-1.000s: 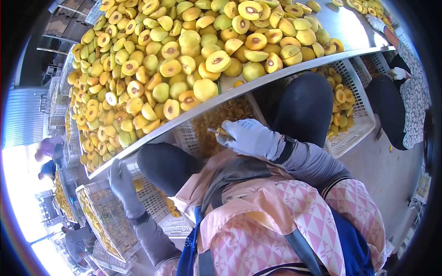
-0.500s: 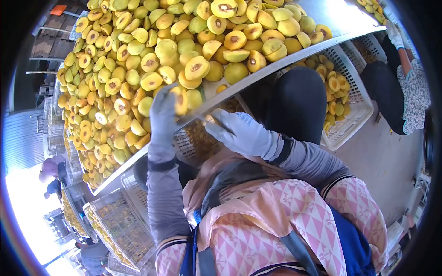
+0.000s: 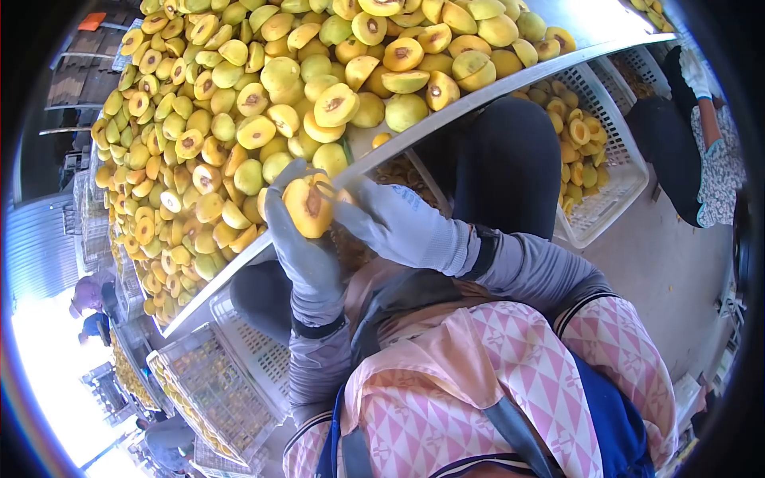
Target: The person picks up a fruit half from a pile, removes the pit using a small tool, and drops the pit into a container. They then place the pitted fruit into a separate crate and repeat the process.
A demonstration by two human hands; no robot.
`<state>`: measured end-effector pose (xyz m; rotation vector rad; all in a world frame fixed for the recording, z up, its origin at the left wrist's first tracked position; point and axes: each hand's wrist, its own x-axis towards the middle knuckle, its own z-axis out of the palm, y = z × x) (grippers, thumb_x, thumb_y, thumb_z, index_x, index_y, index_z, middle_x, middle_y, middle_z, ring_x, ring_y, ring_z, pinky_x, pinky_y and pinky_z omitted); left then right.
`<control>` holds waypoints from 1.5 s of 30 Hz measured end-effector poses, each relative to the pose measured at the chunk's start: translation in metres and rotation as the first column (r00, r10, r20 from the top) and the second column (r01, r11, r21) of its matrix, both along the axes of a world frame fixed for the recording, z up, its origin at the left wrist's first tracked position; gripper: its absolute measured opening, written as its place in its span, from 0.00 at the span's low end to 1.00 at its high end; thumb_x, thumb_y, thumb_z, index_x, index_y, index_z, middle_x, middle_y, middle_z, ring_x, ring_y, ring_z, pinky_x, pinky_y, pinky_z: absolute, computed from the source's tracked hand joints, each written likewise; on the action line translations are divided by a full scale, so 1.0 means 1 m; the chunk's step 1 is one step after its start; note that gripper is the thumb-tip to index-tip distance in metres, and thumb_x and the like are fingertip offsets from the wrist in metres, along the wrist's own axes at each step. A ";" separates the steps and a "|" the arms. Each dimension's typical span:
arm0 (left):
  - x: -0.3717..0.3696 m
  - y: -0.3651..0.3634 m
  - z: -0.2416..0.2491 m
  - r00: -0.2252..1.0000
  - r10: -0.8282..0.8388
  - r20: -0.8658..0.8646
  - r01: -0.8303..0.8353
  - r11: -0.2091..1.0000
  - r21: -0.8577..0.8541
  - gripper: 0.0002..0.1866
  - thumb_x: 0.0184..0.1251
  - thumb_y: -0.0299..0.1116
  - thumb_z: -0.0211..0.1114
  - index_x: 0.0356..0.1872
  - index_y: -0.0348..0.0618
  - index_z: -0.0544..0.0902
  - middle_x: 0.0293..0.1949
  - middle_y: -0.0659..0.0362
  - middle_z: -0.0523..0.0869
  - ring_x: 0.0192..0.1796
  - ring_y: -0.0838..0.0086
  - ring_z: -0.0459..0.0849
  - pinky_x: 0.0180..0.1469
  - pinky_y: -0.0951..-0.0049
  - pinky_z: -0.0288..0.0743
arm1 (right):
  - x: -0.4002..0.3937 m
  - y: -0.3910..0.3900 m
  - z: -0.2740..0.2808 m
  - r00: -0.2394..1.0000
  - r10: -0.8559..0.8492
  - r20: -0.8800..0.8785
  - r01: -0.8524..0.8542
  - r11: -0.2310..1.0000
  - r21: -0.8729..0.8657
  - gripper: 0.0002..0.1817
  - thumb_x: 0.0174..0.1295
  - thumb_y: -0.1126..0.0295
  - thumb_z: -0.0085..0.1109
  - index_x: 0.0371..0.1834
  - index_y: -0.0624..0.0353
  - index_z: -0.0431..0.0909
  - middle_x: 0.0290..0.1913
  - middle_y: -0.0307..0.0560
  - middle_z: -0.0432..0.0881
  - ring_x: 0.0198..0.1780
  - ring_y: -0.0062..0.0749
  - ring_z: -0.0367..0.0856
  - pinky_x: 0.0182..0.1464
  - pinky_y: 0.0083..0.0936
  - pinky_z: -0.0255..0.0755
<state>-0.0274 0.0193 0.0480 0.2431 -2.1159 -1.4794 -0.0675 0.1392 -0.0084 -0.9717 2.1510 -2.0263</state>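
Note:
My left hand [image 3: 307,259], in a grey-white glove, is closed around a yellow peach half [image 3: 309,209], its cut face with the brown centre turned toward my right hand. My right hand [image 3: 398,223], gloved alike, is closed on a small pitting tool [image 3: 325,190]. The thin curved end of this tool meets the upper part of the cut face; the handle is mostly hidden by my fingers. Both hands are over the metal edge [image 3: 446,127] of a table heaped with peach halves [image 3: 239,103], many showing brown centres.
To the right of my knee stands a white crate [image 3: 610,191] holding yellow halves. Below my hands another crate [image 3: 430,179] holds brownish bits. More crates [image 3: 211,382] are stacked at lower left. A co-worker's gloved hand [image 3: 695,73] shows at far right; other people are at left.
My left hand has come down and right from the pile's edge with the peach half. My right hand has shifted slightly left, and the tool now touches the fruit.

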 end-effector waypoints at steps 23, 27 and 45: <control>0.003 0.000 -0.027 0.996 0.061 -0.061 -0.078 0.943 -0.325 0.14 0.76 0.32 0.52 0.54 0.34 0.77 0.48 0.52 0.80 0.50 0.69 0.80 0.55 0.70 0.75 | 0.001 0.009 0.003 0.902 0.138 -0.409 -0.010 0.954 0.301 0.12 0.76 0.66 0.49 0.51 0.65 0.72 0.35 0.57 0.79 0.30 0.49 0.82 0.28 0.38 0.75; 0.003 -0.004 -0.029 0.992 0.113 -0.054 -0.125 0.856 -0.501 0.14 0.77 0.33 0.52 0.53 0.34 0.78 0.47 0.53 0.81 0.49 0.68 0.80 0.55 0.69 0.75 | 0.004 0.005 0.006 0.981 0.105 -0.164 -0.074 0.980 0.185 0.12 0.75 0.63 0.51 0.49 0.62 0.72 0.28 0.58 0.79 0.28 0.55 0.82 0.28 0.42 0.74; 0.001 -0.024 -0.023 0.994 0.043 0.105 -0.017 0.970 -0.241 0.23 0.78 0.47 0.55 0.49 0.32 0.82 0.45 0.54 0.87 0.45 0.69 0.84 0.49 0.70 0.79 | 0.002 0.013 0.013 0.969 0.240 0.065 -0.247 0.961 0.128 0.13 0.75 0.62 0.52 0.50 0.61 0.75 0.32 0.62 0.81 0.34 0.61 0.81 0.35 0.47 0.74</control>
